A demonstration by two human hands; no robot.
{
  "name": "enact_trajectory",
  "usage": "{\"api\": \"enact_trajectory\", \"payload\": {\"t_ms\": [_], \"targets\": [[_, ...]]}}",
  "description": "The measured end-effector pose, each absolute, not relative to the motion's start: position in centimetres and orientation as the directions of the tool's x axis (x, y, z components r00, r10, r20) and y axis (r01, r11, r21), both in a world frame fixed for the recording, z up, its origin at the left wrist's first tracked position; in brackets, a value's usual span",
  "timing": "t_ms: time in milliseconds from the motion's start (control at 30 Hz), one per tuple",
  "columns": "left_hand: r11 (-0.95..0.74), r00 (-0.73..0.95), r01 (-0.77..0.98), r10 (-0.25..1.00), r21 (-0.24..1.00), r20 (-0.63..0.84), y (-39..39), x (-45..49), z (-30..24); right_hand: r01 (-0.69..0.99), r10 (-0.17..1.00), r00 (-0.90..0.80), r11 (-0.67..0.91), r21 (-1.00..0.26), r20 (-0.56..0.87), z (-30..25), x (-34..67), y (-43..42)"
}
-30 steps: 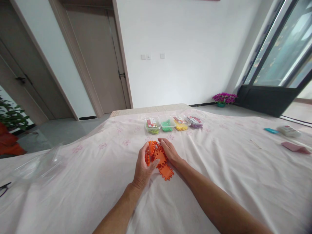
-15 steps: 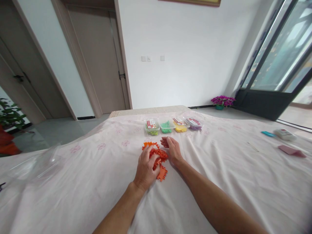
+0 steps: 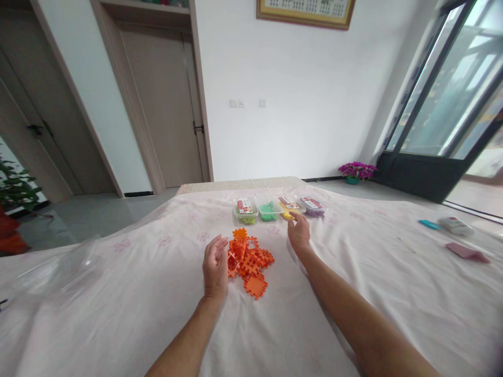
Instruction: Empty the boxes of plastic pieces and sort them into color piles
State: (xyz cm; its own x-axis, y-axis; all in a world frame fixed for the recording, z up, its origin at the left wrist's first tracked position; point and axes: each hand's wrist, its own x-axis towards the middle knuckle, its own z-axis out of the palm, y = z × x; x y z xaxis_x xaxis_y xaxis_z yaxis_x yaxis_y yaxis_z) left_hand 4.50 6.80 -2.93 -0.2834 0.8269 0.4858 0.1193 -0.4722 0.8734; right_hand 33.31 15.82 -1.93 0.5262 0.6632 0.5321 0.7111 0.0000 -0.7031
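**Hands off the orange heap; right hand at the tub row**

Change noted: half a second ago the left hand pressed on top of the orange pieces and the right hand lay against their far side. Both have since withdrawn, and the heap lies looser and more spread out.

The left hand (image 3: 215,267) is open with the fingers together and the palm turned toward the heap. It grips nothing, and its fingertips are at the heap's left edge. The right hand (image 3: 299,230) is empty with the fingers loosely bent. It has gone forward and is just short of the yellow tub; contact cannot be confirmed.

The heap of orange notched square plastic tiles (image 3: 248,255) sits on the pale pink flower-print cloth (image 3: 129,303) between the two hands. One tile (image 3: 255,286) lies flat at the near edge. The overlapping rest cannot be counted.

Containers: four clear plastic tubs stand in a row beyond the heap.
- Light-green pieces (image 3: 244,209), labelled lid.
- Darker green pieces (image 3: 268,210), no label seen.
- Yellow pieces (image 3: 288,206), labelled.
- Purple pieces (image 3: 313,206), labelled.

Far right on the cloth are one teal item (image 3: 428,224), one white box (image 3: 456,225) and one dark red flat item (image 3: 467,251). At the left is one clear plastic piece (image 3: 58,267).
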Motion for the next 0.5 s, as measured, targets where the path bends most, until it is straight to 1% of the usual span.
{"api": "enact_trajectory", "payload": {"t_ms": [67,100,200,267,333,433,500], "targets": [[-0.472,-0.206,0.194,0.838,0.86,0.506,6.7,4.8,-2.9,0.818,0.685,0.479,-0.121,-0.562,0.549,-1.5,34.6,16.4],[-0.471,-0.156,0.256,0.842,0.844,0.517,6.6,4.9,-2.9,0.86,0.702,0.44,-0.15,-0.488,0.56,-1.2,35.1,16.6],[-0.497,0.005,0.422,0.838,0.758,0.546,6.2,5.4,-2.5,0.949,0.766,0.293,-0.162,-0.269,0.573,-0.4,36.5,17.3],[-0.557,0.122,0.499,0.803,0.663,0.583,5.8,5.6,-2.2,0.978,0.809,0.207,-0.154,-0.141,0.55,0.0,37.0,17.7],[-0.64,0.262,0.549,0.742,0.537,0.617,5.4,5.7,-1.9,0.988,0.846,0.146,-0.147,-0.039,0.513,0.4,37.3,18.1],[-0.742,0.457,0.558,0.648,0.371,0.609,5.0,5.8,-1.5,0.985,0.88,0.076,-0.139,0.101,0.468,0.9,37.5,18.6],[-0.775,0.537,0.55,0.613,0.311,0.579,4.7,5.9,-1.3,0.975,0.892,0.025,-0.122,0.188,0.451,1.2,37.6,19.0]]}}
